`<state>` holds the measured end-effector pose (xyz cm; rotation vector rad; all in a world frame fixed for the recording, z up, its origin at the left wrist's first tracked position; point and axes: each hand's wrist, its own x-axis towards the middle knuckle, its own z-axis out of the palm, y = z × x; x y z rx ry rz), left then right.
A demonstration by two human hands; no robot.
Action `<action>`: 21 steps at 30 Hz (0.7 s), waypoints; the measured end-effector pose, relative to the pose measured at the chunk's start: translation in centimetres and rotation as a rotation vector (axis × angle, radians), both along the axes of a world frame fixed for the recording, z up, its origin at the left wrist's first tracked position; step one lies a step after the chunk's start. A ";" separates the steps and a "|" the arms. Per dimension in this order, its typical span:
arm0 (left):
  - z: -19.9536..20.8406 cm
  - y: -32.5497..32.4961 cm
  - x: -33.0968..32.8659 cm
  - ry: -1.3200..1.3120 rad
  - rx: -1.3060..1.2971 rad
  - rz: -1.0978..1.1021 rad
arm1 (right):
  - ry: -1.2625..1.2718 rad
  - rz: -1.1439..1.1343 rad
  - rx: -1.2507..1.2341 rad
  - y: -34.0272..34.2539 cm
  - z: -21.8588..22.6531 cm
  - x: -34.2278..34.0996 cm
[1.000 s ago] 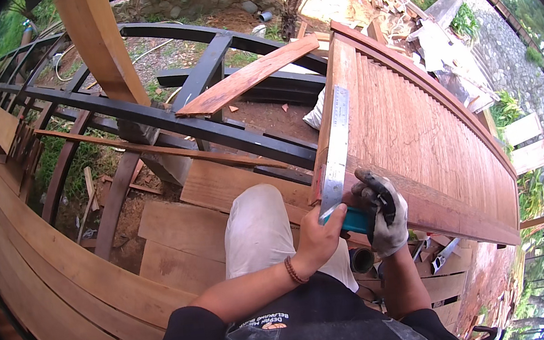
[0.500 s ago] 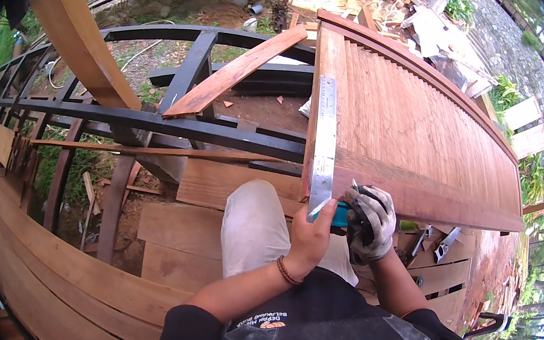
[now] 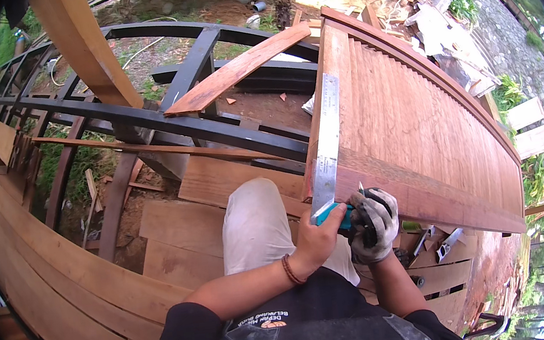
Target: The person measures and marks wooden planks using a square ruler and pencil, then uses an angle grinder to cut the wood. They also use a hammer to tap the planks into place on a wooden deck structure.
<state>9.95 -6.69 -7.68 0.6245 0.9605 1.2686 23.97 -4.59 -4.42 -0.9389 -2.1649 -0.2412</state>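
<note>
Head view shows me the left hand (image 3: 319,237) gripping the square (image 3: 328,143) — curled right hand (image 3: 375,226) now baring a pointed tip (image 3: 361,188), perhaps a pencil's, both occupied.

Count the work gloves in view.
1: a white-and-black work glove, worn on the right hand, beside the teal-handled try square. The left hand, gripping the square's handle, is bare. Others may be hidden.

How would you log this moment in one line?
left hand: holds teal-handled square; right hand: gloved, beside square; blade: over wooden panel
</note>
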 end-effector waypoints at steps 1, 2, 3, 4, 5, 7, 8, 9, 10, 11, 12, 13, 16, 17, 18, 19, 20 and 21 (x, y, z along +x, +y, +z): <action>-0.3 0.1 0.1 -0.013 -0.012 -0.007 | 0.010 0.013 0.017 0.1 -0.1 -0.1; -0.6 0.2 0.1 -0.025 -0.022 -0.010 | 0.013 0.011 0.010 0.1 0.0 -0.2; -0.8 0.3 0.1 -0.036 -0.033 -0.012 | 0.015 0.009 0.004 0.0 0.1 -0.3; -0.7 0.3 0.2 -0.051 -0.040 -0.001 | 0.017 0.007 -0.002 0.0 0.2 -0.4; -0.4 0.3 0.3 -0.067 -0.048 0.008 | 0.026 0.010 -0.002 0.1 0.1 -0.4; 0.0 0.3 0.4 -0.070 -0.056 0.021 | 0.045 0.017 -0.002 0.3 0.0 -0.3; 0.2 0.2 0.3 -0.058 -0.057 0.023 | 0.053 0.018 -0.019 0.2 0.0 -0.3; 0.3 0.2 0.3 -0.046 -0.057 0.026 | 0.060 0.018 -0.035 0.2 0.0 -0.2; 0.1 0.2 0.3 -0.047 -0.055 0.019 | 0.068 0.019 -0.051 0.2 0.1 -0.2; -0.2 0.2 0.2 -0.048 -0.054 0.012 | 0.078 0.021 -0.052 0.1 0.1 -0.3; -0.4 0.2 0.2 -0.048 -0.053 0.005 | 0.087 0.023 -0.054 0.2 0.2 -0.4; -0.4 0.2 0.2 -0.057 -0.056 0.007 | 0.096 0.025 -0.055 0.2 0.2 -0.5; -0.2 0.3 0.3 -0.086 -0.060 -0.001 | 0.078 0.021 -0.024 0.5 -0.1 -0.2; -0.1 0.3 0.2 -0.090 -0.066 -0.010 | 0.084 0.028 -0.026 0.5 0.0 -0.2; 0.0 0.3 0.2 -0.095 -0.071 -0.020 | 0.089 0.033 -0.027 0.5 0.0 -0.3; -0.2 0.3 0.3 -0.095 -0.073 -0.017 | 0.095 0.039 -0.029 0.6 0.0 -0.3; -0.6 0.3 0.3 -0.095 -0.074 -0.014 | 0.100 0.043 -0.024 0.6 0.0 -0.3; -0.7 0.3 0.3 -0.094 -0.076 -0.011 | 0.105 0.047 -0.020 0.6 0.0 -0.4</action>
